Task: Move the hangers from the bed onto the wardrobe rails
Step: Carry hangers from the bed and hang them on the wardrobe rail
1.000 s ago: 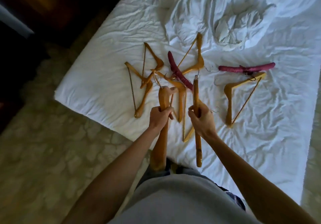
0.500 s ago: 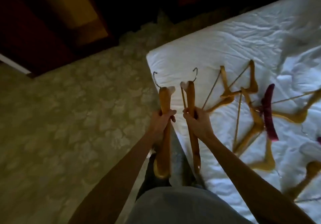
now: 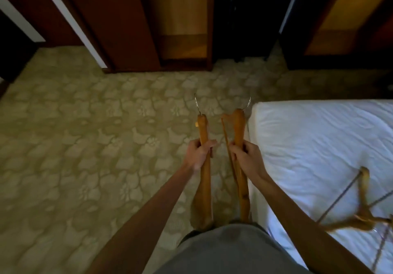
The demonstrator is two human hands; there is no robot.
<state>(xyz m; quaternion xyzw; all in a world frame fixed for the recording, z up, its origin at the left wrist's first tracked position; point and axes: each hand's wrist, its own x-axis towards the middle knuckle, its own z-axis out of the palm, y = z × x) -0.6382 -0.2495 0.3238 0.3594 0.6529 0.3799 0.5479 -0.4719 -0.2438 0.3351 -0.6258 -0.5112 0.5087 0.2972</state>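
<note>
My left hand grasps one wooden hanger, my right hand another; long axes run toward the wardrobe straight ahead, hooks leading, both hands equally near.

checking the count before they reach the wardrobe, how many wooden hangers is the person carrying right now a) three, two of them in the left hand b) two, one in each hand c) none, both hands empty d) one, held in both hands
b: the left hand grips one wooden hanger and the right hand grips a second hanger, each with its metal hook pointing away from the person, over the carpet.
</note>
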